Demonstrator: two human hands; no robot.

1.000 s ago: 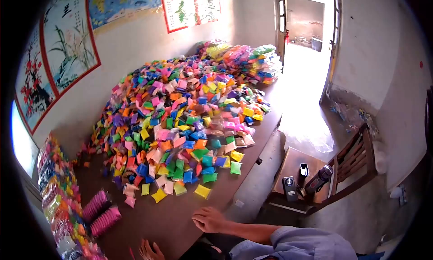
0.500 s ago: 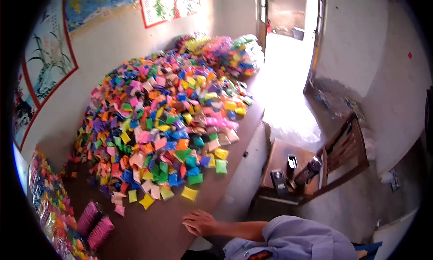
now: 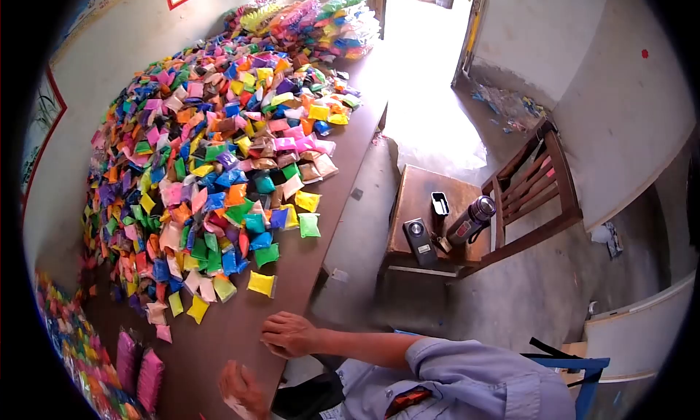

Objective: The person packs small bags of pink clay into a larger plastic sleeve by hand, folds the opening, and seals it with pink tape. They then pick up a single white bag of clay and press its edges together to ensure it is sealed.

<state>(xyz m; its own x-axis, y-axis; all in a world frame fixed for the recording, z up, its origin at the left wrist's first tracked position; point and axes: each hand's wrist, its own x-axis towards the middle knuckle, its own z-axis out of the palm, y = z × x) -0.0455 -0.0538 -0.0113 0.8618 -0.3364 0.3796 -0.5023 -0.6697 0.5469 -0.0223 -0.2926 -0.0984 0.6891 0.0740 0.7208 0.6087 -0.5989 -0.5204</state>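
My right hand (image 3: pixel 288 335) rests on the near edge of the brown table (image 3: pixel 321 238), fingers loosely curled, holding nothing. My left hand (image 3: pixel 240 388) lies flat on the table closer to me with fingers spread; something pale shows just below it, too unclear to identify. A big heap of small coloured packets (image 3: pixel 211 135) covers most of the table. The nearest one is a yellow packet (image 3: pixel 261 283), a short way beyond my right hand. Two pink bundles (image 3: pixel 138 363) lie to the left of my left hand.
Clear bags of mixed colours (image 3: pixel 69 340) line the table's left edge, and more are stacked at the far end (image 3: pixel 328 19). A wooden chair (image 3: pixel 525 194) on the right carries a flask (image 3: pixel 471 221) and small dark devices (image 3: pixel 420 242). An open doorway (image 3: pixel 423 12) lies beyond.
The view has tilted down and to the right, so the wall pictures have slid out of sight. My left hand is back in view. My right hand stays at the table edge.
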